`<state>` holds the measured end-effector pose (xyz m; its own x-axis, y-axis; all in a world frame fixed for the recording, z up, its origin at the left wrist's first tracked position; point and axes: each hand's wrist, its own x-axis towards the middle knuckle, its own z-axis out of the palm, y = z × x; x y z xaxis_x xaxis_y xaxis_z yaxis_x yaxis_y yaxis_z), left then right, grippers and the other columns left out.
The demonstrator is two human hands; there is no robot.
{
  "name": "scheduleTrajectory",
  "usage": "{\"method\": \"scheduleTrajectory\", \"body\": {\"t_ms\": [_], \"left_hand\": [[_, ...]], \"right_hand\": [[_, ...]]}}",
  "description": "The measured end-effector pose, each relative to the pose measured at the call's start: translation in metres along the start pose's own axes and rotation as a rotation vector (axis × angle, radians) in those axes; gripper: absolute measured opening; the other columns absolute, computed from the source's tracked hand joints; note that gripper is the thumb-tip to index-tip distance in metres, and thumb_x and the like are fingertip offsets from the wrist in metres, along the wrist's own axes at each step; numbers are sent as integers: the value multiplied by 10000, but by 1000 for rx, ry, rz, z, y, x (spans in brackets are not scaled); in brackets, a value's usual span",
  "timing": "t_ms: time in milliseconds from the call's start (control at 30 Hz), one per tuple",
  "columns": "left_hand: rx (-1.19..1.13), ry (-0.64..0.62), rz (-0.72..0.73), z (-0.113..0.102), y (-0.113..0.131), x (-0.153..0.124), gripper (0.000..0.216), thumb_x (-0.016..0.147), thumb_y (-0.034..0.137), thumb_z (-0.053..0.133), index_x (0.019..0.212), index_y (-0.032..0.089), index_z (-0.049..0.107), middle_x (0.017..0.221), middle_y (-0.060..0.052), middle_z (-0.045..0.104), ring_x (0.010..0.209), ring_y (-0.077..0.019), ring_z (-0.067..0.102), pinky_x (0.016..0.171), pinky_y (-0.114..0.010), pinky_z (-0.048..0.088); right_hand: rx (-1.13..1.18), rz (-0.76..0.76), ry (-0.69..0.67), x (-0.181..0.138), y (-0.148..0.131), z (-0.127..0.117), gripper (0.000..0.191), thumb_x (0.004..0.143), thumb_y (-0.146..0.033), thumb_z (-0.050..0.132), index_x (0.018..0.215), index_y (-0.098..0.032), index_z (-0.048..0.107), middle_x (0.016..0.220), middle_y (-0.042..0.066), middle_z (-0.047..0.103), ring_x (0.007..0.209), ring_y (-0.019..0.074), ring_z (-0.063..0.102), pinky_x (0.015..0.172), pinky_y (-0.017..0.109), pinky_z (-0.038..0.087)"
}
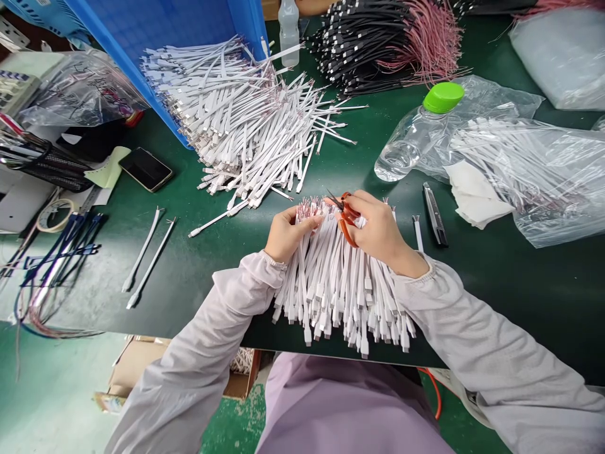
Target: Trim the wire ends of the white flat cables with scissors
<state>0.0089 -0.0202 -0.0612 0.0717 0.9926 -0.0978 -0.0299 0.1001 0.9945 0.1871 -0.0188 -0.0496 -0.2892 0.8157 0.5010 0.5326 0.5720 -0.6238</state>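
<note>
A thick row of white cables (pixel 338 277) lies in front of me on the green table, connectors toward my body and stripped wire ends facing away. My right hand (pixel 375 227) is closed around small scissors (pixel 347 221) with orange handles, whose dark blades point up and left over the wire ends. On the left side of the row, my left hand (pixel 288 232) pinches at the wire ends of a white cable; exactly which strands it grips is hidden by the fingers. The two hands are close together, a short gap between them.
A blue bin (pixel 174 31) lies tipped with a heap of white cables (pixel 250 126) spilling out. Around stand a green-capped bottle (pixel 406 142), a box cutter (pixel 433 214), a bagged cable bundle (pixel 543 170), a phone (pixel 145 169) and black cables (pixel 363 47). Two loose cables (pixel 151 265) lie left.
</note>
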Motion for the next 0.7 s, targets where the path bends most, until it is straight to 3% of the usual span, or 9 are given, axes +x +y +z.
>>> {"method": "scheduleTrajectory", "body": {"t_ms": [133,400,600,700], "left_hand": [[-30,15,-13,0,1,1,295,620,382,790,659,158,603,600,25,549,566,-103,489,567,-246,413],[-69,16,-26,2,4,0,288,599,353,801,680,151,613,616,34,556,536,-81,472,551,-240,438],[-78,21,-40,1,3,0,292,612,370,804,694,147,634,615,17,590,579,-114,535,615,-272,452],[-55,19,-41,-1,1,1,301,620,388,799,690,143,639,613,14,593,579,-114,513,614,-270,425]], "right_hand": [[-30,7,17,-1,0,-1,109,842,-194,543,856,-192,651,779,52,578,708,193,570,624,310,449],[-5,-34,-7,-1,-2,3,238,867,-200,527,1054,-190,673,870,60,601,763,186,591,652,303,471],[-104,-17,77,-2,0,2,149,854,-206,543,879,-186,688,768,56,584,715,195,573,631,312,452],[-106,11,95,-2,-1,1,169,859,-205,538,911,-172,696,732,45,569,660,181,553,604,304,434]]}}
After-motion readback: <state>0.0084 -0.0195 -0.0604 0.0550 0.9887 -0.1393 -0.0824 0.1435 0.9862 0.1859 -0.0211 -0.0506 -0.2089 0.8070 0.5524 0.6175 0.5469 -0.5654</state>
